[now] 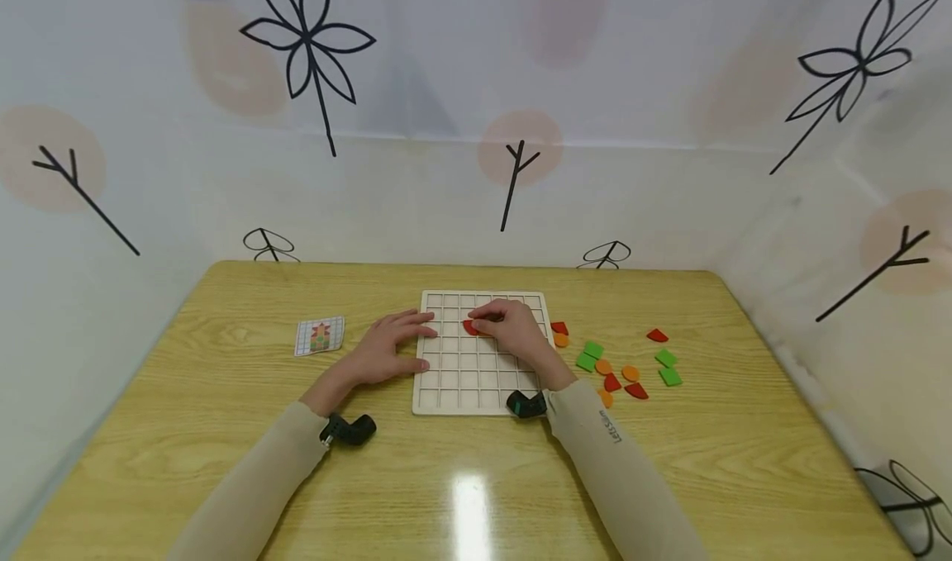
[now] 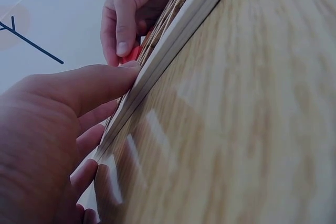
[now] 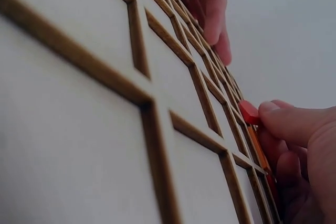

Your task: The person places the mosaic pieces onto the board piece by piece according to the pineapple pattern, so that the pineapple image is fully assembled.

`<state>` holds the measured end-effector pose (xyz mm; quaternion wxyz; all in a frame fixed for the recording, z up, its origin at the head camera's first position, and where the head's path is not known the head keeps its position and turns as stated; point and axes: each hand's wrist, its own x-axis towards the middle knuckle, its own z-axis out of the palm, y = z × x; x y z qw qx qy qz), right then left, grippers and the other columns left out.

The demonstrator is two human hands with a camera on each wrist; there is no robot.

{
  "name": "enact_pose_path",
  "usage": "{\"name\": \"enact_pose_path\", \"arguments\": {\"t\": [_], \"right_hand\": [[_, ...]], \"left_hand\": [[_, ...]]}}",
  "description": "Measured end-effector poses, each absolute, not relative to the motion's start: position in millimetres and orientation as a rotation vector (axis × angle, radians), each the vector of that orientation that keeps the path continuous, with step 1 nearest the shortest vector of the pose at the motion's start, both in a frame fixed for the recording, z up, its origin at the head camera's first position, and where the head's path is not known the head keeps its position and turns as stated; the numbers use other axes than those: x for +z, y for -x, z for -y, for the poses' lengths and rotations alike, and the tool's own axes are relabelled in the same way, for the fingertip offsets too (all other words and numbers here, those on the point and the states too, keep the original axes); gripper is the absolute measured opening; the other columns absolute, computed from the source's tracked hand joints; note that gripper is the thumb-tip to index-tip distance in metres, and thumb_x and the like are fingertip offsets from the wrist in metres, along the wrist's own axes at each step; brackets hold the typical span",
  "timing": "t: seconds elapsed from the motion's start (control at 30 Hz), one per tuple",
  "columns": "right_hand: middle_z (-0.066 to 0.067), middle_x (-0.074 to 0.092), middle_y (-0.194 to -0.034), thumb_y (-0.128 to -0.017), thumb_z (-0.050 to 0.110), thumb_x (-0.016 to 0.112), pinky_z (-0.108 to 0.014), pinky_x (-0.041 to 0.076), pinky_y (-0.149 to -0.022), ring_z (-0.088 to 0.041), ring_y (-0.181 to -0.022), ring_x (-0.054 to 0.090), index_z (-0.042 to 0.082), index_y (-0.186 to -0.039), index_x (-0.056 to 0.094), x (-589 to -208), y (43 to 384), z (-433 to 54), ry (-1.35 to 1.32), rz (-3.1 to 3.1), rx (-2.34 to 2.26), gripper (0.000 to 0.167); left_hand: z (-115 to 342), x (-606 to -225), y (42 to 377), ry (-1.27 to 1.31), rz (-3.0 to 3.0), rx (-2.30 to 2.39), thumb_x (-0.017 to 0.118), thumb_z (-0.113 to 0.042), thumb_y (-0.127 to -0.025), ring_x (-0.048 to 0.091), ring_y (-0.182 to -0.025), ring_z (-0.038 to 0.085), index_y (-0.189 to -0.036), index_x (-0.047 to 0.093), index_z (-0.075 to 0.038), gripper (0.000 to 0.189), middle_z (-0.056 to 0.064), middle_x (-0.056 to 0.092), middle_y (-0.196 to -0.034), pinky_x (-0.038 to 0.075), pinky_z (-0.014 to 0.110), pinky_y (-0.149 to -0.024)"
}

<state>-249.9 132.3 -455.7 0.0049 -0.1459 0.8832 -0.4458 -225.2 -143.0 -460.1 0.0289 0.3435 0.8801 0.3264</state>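
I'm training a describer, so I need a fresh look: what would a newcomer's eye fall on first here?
Probably the pale gridded board mid-table, where the right hand pinches a red piece and the left hand touches the left edge. Next come the bright red, orange and green pieces scattered to the board's right, then the bold black flower drawing high on the backdrop's left side.

Red piece, flat, partly hidden, pinched between right hand's thumb and fingers over upper middle of board; whether seated in cell, cannot tell. Pale grid board, raised bars around square cells, lies flat, left edge touched by left hand.
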Motion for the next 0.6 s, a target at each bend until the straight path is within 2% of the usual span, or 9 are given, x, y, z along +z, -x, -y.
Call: {"name": "enact_pose_path", "arguments": {"t": [0.6], "right_hand": [[0.0, 0.072, -0.103, -0.091, 0.016, 0.075, -0.036, 0.052, -0.082, -0.017, -0.09, 0.064, 0.013, -0.102, 0.079, -454.6, 249.8, -131.9, 0.476, -2.754, -1.418, 0.013]], "left_hand": [[143.2, -459.6, 225.9, -1.05, -2.711, 1.003, 0.074, -0.03, -0.09, 0.026, -0.146, 0.036, -0.134, 0.063, -0.012, 0.049, 0.01, 0.041, -0.155, 0.015, 0.066, -0.112]]}}
